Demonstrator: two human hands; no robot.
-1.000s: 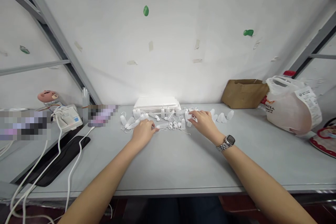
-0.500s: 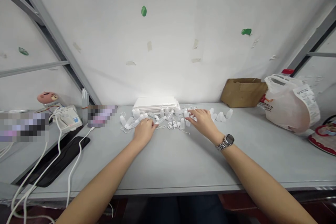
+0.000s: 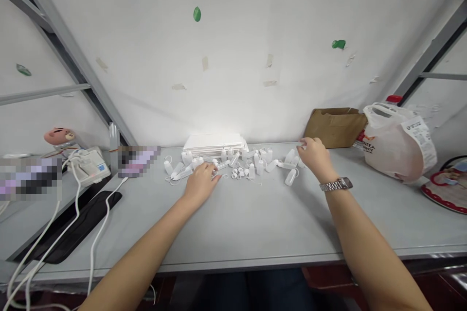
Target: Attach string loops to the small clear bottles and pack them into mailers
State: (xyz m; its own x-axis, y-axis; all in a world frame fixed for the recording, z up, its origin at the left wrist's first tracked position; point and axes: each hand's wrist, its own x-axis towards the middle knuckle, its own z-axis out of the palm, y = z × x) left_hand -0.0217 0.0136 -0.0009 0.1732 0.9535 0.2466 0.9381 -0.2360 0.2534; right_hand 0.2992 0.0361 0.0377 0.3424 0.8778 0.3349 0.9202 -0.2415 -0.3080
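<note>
Small translucent plastic bottles [image 3: 260, 166] with narrow tips lie and stand in a loose row across the table. My left hand [image 3: 200, 182] rests palm down among the bottles on the left, fingers bent and thumb apart; nothing shows in its grasp. White caps [image 3: 241, 173] with thin strap loops are heaped right of it. My right hand [image 3: 316, 158], a metal-band watch on its wrist, is at the row's right end with bent, parted fingers. A tilted bottle [image 3: 291, 177] lies just left of it. Whatever is behind the right hand is hidden.
A stack of white flat boxes [image 3: 213, 143] stands against the wall behind the bottles. On the right are a brown paper box [image 3: 333, 126] and a white plastic bag [image 3: 397, 146]. White cables [image 3: 105, 218], a phone and a black pad [image 3: 78, 226] lie left.
My right hand has moved right, from the middle bottles to the row's right end, uncovering several bottles. My left hand stays about where it was, its thumb slightly shifted.
</note>
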